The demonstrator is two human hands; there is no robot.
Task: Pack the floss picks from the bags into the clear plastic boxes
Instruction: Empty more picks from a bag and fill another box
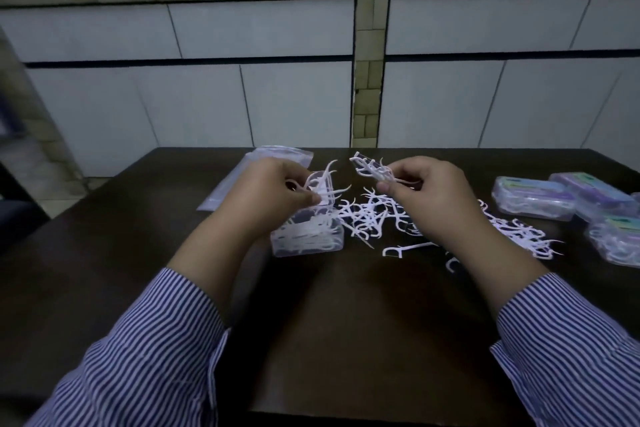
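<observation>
An open clear plastic box (306,242) holding white floss picks stands on the dark table (346,322), its lid raised at the back. My left hand (273,191) hovers over the box and pinches a few floss picks (323,180) that fan out to the right. My right hand (433,198) is raised to the right of it and grips a small bundle of floss picks (372,168). A loose pile of floss picks (374,215) lies on the table between and under my hands, spreading right (526,236).
A flat, clear plastic bag (242,177) lies behind my left hand. Three closed, filled boxes with coloured labels (533,198) sit at the right edge. The table's far edge meets a tiled wall. Striped sleeves cover both forearms.
</observation>
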